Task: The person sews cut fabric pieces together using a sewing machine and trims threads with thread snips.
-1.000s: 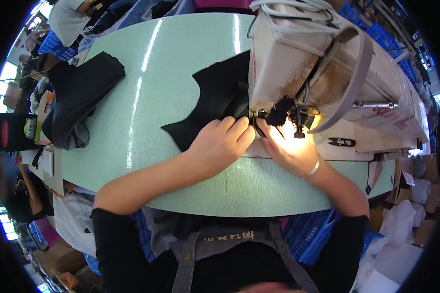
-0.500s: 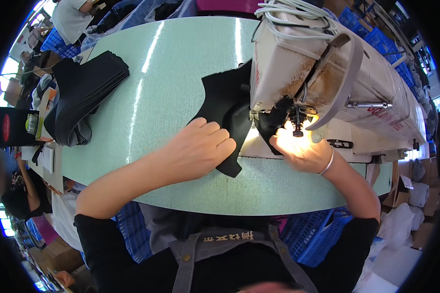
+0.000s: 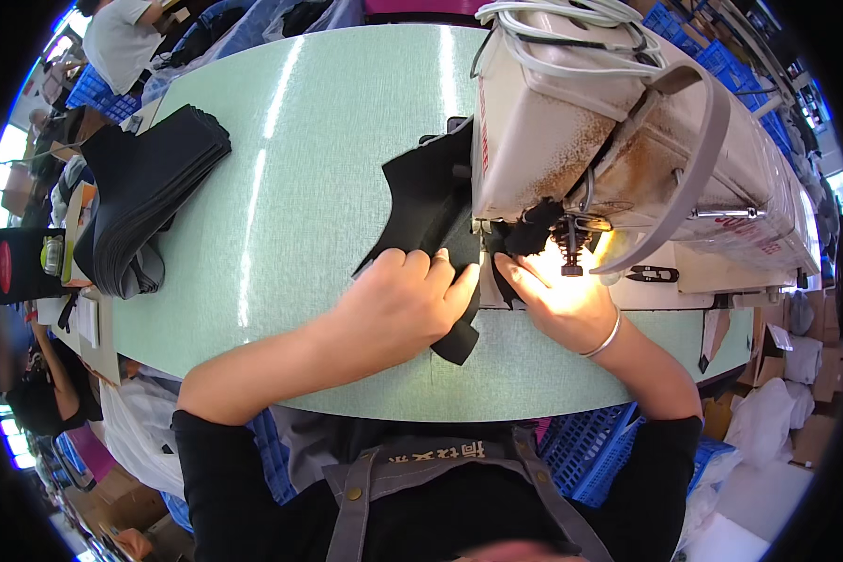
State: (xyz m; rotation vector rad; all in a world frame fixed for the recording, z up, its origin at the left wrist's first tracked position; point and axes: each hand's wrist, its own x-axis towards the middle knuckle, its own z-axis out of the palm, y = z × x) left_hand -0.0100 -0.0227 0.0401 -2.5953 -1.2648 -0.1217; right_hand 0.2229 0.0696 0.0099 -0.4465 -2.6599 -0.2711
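Observation:
A cut piece of black fabric (image 3: 420,192) lies under the head of a white, rust-stained sewing machine (image 3: 539,122), its lower end hanging toward me on the table. My left hand (image 3: 407,298) is closed on this fabric just left of the needle area, fingers curled and pressing a fold. On the other side, my right hand (image 3: 571,309) pinches the fabric's dark edge beside the presser foot. Bright lamp light washes out part of its fingers. The needle itself is hard to make out.
A stack of black fabric pieces (image 3: 155,187) sits on the left of the pale green table (image 3: 328,122). Small black snips (image 3: 654,273) lie on the machine bed. Coiled white cable (image 3: 571,37) rests on the machine. Blue crates (image 3: 581,450) stand below the table edge.
My hands have come closer together at the needle area. The left has shifted right, its thumb and index finger now at the fold; the fabric's lower end has swung slightly right.

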